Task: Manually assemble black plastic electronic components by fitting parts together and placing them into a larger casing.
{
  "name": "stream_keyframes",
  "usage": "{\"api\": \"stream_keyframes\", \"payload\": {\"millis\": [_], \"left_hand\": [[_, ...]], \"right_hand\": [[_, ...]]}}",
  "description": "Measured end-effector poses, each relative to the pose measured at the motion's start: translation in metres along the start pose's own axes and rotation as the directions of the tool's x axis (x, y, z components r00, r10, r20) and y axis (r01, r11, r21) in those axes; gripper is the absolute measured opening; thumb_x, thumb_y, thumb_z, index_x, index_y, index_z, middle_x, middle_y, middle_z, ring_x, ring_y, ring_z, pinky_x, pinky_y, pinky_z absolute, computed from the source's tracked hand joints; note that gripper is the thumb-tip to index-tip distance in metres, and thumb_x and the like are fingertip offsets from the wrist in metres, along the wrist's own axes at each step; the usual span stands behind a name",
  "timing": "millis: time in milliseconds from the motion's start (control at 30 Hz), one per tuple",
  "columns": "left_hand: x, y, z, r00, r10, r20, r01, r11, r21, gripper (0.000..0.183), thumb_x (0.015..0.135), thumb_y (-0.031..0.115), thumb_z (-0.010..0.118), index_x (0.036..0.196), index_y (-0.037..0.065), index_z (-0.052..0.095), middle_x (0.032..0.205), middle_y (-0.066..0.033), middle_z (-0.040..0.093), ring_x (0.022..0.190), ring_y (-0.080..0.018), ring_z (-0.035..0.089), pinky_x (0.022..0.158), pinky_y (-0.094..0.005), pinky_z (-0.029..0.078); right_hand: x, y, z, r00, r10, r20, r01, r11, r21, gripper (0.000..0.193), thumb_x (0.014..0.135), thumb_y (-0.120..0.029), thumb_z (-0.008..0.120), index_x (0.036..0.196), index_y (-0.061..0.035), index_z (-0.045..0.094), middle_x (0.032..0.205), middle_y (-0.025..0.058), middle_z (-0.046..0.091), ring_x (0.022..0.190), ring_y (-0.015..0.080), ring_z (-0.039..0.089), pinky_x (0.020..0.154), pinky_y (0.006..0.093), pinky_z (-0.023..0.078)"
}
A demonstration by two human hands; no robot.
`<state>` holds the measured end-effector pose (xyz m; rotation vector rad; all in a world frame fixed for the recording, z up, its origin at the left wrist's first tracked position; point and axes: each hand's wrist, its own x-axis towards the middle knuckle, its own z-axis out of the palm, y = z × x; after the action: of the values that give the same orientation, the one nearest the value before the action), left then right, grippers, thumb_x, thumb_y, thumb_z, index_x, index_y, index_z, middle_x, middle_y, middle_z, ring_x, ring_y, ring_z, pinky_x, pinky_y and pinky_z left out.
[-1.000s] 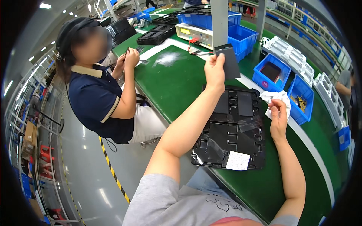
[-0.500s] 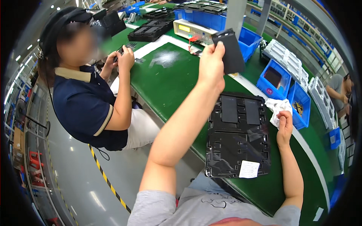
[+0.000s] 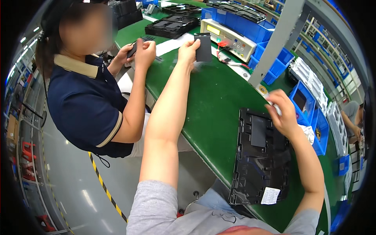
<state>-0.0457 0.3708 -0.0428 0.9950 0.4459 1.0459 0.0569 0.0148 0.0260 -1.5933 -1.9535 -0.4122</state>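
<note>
Black flat panel (image 3: 204, 47), clamped between thumb and fingers of left hand (image 3: 188, 52), I see it raised over green bench (image 3: 211, 105), right hand (image 3: 286, 116) curled on small white item (image 3: 277, 110), blurred, near black tray (image 3: 246, 172).

Flat black rectangular slab (image 3: 204, 49) held near-upright by its left edge in the left hand (image 3: 187, 53), over the green bench top (image 3: 219, 94), well apart from the small whitish object (image 3: 277, 109), blurred, in the right hand (image 3: 286, 115).
</note>
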Motion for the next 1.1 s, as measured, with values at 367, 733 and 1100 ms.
{"api": "stream_keyframes", "payload": {"millis": [367,733,1100], "left_hand": [[0.014,-0.013,-0.024,0.991,0.131,0.004,-0.13,0.987,-0.095,0.042,0.083,0.007,0.068,0.123,0.004,0.054,0.093,-0.0095,0.068,0.079,-0.012,0.063,0.068,-0.0248,0.051],[0.004,-0.007,-0.012,0.979,0.195,0.059,-0.192,0.98,-0.057,0.033,0.081,0.002,0.068,0.113,0.003,0.062,0.091,-0.0084,0.069,0.076,-0.0103,0.063,0.068,-0.023,0.051],[0.002,-0.006,-0.009,0.977,0.206,0.059,-0.203,0.978,-0.054,0.029,0.081,0.001,0.067,0.109,0.002,0.062,0.088,-0.008,0.068,0.075,-0.0108,0.064,0.067,-0.023,0.052]], "right_hand": [[0.161,0.032,0.142,0.987,0.148,0.066,-0.135,0.976,-0.169,0.046,0.086,-0.017,0.057,0.13,-0.0212,0.045,0.095,0.0097,0.06,0.085,0.0326,0.061,0.072,0.0428,0.049],[0.201,0.056,0.157,0.985,0.041,-0.17,-0.073,0.98,-0.187,0.027,0.082,-0.014,0.056,0.103,-0.0263,0.067,0.077,0.0062,0.058,0.071,0.0282,0.062,0.062,0.0414,0.05],[0.217,0.05,0.15,0.997,0.017,-0.073,-0.036,0.964,-0.265,0.022,0.083,-0.018,0.056,0.099,-0.0283,0.068,0.079,0.0053,0.056,0.076,0.0261,0.06,0.065,0.0393,0.048]]}}
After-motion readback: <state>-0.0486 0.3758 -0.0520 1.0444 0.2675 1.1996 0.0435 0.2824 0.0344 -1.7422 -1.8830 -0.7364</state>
